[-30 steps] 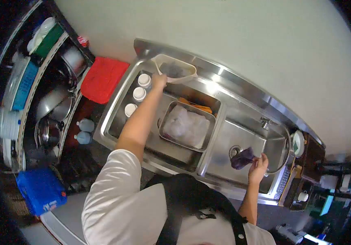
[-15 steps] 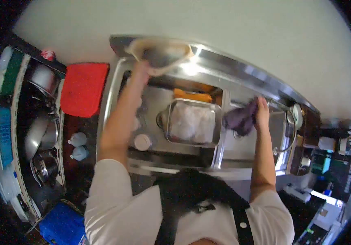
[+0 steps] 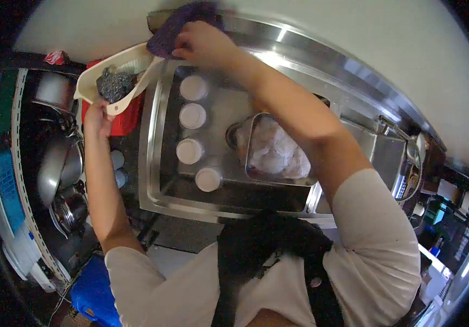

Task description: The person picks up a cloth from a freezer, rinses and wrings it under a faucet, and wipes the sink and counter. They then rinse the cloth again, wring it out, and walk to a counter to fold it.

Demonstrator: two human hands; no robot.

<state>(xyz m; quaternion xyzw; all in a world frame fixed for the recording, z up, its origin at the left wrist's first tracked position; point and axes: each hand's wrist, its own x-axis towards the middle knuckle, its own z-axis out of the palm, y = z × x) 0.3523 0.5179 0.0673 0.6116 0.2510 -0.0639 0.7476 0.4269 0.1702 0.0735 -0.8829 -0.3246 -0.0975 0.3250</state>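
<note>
steel sink holds four white lids; left hand grips basket, right hand clutches purple cloth.

The person wears a white short-sleeved shirt, its sleeves ending around the elbow and leaving both forearms bare. Over the shirt hangs a black apron: a broad dark bib covers the chest, and a black strap runs up over the right shoulder, with a small round pale button or stud on it. The cloth of the shirt looks plain, with no print or lettering showing. The left hand and right hand are bare, without gloves, rings or a watch in sight.
</note>
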